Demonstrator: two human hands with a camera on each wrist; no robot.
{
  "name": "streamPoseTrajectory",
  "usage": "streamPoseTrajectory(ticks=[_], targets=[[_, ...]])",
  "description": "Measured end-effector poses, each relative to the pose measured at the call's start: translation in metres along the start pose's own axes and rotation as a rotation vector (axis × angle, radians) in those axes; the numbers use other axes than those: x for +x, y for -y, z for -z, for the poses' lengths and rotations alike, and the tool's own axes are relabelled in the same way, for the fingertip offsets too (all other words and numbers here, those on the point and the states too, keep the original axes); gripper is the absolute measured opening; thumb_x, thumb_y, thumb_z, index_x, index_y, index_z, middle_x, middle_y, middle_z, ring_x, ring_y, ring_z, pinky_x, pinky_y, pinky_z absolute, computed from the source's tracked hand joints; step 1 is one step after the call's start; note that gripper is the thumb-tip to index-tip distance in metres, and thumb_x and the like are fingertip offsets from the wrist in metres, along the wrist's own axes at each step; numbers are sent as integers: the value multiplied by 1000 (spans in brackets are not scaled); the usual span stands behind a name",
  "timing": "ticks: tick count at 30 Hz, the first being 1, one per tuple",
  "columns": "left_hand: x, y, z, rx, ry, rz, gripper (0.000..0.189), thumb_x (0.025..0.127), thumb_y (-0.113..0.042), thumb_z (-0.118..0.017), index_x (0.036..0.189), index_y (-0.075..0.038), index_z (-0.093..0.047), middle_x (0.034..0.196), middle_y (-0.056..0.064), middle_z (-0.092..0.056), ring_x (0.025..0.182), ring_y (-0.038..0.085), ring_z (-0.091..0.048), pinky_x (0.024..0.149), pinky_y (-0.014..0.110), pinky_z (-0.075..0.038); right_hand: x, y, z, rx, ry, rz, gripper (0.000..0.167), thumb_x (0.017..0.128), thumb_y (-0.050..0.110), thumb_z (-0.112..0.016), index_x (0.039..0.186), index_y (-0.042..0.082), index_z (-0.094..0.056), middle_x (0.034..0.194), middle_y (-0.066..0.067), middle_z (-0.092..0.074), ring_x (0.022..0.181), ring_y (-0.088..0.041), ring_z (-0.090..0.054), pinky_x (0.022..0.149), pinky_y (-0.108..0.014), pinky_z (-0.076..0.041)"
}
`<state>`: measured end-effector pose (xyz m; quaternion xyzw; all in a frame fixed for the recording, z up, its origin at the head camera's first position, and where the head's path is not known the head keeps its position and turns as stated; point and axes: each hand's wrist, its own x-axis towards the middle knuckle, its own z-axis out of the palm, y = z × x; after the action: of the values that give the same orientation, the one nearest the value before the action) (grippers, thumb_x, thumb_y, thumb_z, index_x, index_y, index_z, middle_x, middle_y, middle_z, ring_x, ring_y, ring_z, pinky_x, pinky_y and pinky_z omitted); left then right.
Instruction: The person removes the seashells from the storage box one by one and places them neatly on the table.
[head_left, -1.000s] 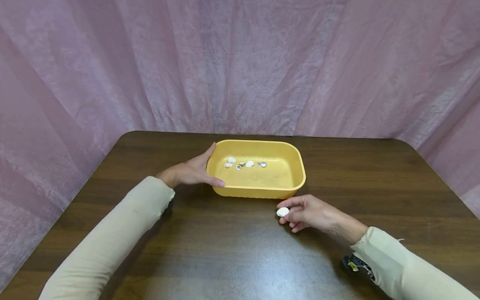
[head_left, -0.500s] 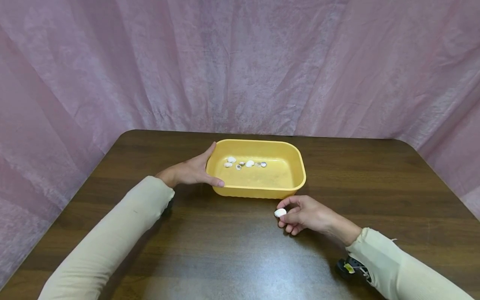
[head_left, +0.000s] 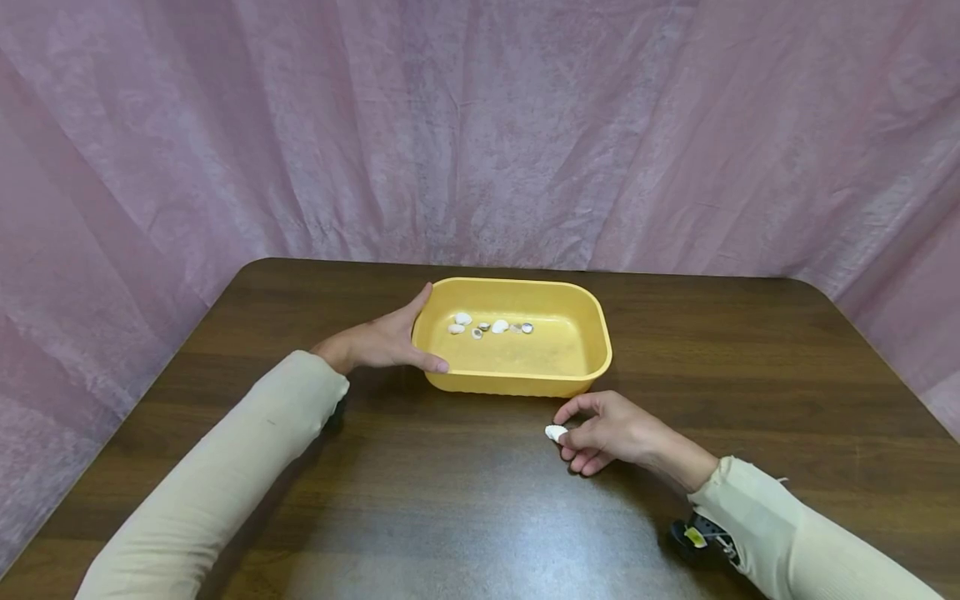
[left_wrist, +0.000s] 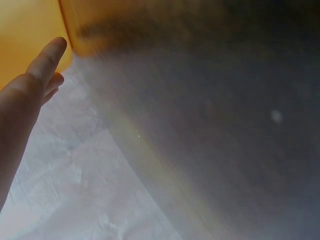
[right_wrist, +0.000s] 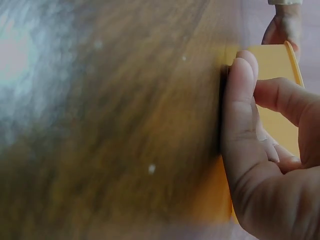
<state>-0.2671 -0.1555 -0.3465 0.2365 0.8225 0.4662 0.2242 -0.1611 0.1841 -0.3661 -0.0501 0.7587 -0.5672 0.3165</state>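
A yellow plastic tub (head_left: 517,385) stands on the table with several small seashells (head_left: 500,327) on its floor, white and greyish. My left hand (head_left: 386,338) holds the tub's left end, spread around it with the thumb at the near corner of the rim. Just in front of the tub's near right corner, my right hand (head_left: 611,433) pinches a white ribbed seashell (head_left: 555,432), which sticks out left of the thumb, low over the table. In the right wrist view the curled fingers (right_wrist: 240,115) overlap the tub's wall and the shell does not show clearly.
The dark wood-grain table (head_left: 375,500) has rounded far corners. Pink curtain (head_left: 510,133) hangs close behind its far edge. A black strapped device (head_left: 701,537) is under the right sleeve.
My right hand has shifted slightly left and turned the shell, which now looks narrower and tilted. The left hand and the tub have stayed in place.
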Motion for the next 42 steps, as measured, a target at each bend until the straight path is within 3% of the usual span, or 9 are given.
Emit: streamPoseTrajectory(ticks=[12,21,26,32,37,42], targets=[[-1,1,-2,24,-19,17,135,78,-27,-88,157,-14,20,165,14,-8,136,28,-36,120,46,-16,2,-4,1,3,14,-5,30,92,-4,-62,120,-11,-55,74,-11,-68,60,-12,-65,55,-27,-57],[-1,0,-3,58,-27,39,134,78,-30,-88,157,-13,18,166,10,4,147,24,-20,121,45,-14,-3,-1,1,-2,7,-5,36,93,-1,-64,125,-11,-52,76,-12,-68,61,-14,-66,57,-29,-58],[-1,4,-5,37,-18,52,134,78,-30,-88,157,-14,19,166,10,4,146,25,-22,120,47,-14,-10,5,7,8,33,2,39,94,2,-65,127,-12,-50,79,-12,-69,65,-15,-67,61,-31,-59],[-1,7,-7,-9,-10,33,133,77,-27,-88,158,-17,17,166,11,-2,137,28,-34,120,46,-15,-16,17,16,6,87,24,36,95,4,-64,123,-14,-52,80,-11,-68,66,-15,-67,64,-33,-60],[-1,6,-6,21,-7,39,133,77,-29,-88,158,-17,17,166,10,-3,138,27,-33,120,46,-16,-20,36,24,-22,118,56,35,95,6,-65,121,-15,-53,82,-12,-69,67,-16,-67,66,-33,-60],[1,-1,0,48,-10,38,136,76,-33,-89,158,-18,18,164,11,-10,133,27,-40,119,46,-20,-17,57,34,-63,95,91,33,95,5,-65,120,-14,-55,83,-14,-70,68,-17,-68,67,-34,-60]])
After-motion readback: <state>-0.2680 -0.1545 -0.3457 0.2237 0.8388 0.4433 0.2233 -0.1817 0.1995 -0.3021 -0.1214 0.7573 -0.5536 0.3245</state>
